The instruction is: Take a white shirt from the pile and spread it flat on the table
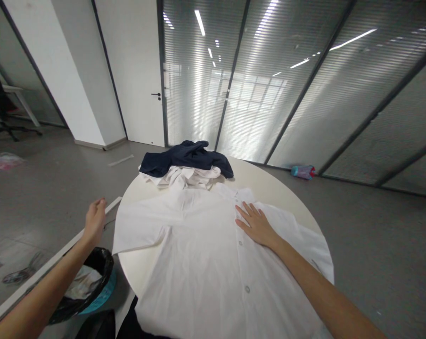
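We have a round white worktop [266, 176] here, with a white button-front shirt [199, 263] spread across its near half, spilling over the edge. Just beyond the shirt lies a crumpled white garment [181, 178], with a bunched navy garment [184, 157] on top, near the far rim.

Bright, even indoor light; reflected ceiling lamps [200, 22] glare off the glass wall [298, 80], shadows stay faint, and wide-angle distortion bends the frame's edges.

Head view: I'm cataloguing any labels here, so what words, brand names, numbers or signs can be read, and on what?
None can be read: the white shirt shows no print, and the teal and pink object by the glass wall is too small and blurred to tell.
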Tool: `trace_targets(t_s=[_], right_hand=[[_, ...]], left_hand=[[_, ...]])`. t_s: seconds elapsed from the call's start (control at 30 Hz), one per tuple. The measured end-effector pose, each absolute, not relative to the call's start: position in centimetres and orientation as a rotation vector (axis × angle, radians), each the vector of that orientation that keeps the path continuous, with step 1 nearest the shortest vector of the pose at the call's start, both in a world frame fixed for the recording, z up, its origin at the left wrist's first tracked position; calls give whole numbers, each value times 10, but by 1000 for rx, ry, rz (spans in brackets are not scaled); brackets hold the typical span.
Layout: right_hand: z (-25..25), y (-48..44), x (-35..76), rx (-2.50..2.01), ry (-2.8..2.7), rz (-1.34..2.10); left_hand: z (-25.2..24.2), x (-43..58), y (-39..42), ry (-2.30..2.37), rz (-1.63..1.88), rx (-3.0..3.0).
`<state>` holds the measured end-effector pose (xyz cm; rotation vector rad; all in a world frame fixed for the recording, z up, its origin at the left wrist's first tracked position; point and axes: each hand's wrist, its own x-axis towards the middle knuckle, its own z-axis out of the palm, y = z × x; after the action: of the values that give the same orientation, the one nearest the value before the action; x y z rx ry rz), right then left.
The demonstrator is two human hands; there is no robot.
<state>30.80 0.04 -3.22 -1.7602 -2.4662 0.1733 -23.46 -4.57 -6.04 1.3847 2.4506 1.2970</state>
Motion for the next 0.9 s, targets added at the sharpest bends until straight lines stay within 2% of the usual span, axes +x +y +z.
trace_targets(t_s=[0.07,0.1,0.27,0.4,0.53,0.67,0.77,0.9], right_hand=[[-29,3,306,-1737,-2462,168],[-26,4,305,-1720,-2456,154],[-18,14,297,-1533,-2402,92],[-21,14,295,-1449,-2404,236],[-28,9,296,-1429,-2382,319],[-28,7,296,-1440,-2354,329],[-25,8,294,-1449,-2343,324],[-20,10,295,-1432,-2329,349]], left_hand=[[-24,-230,-18,2322,1629,1281],[-4,-224,-1,2228,1670,1411],[71,-153,91,1892,1169,2113],[85,-101,154,1883,889,2172],[86,-73,185,2071,828,2018],[99,-67,195,2158,939,1934],[129,-65,205,2214,1086,1862],[196,-46,212,1995,1738,1841]])
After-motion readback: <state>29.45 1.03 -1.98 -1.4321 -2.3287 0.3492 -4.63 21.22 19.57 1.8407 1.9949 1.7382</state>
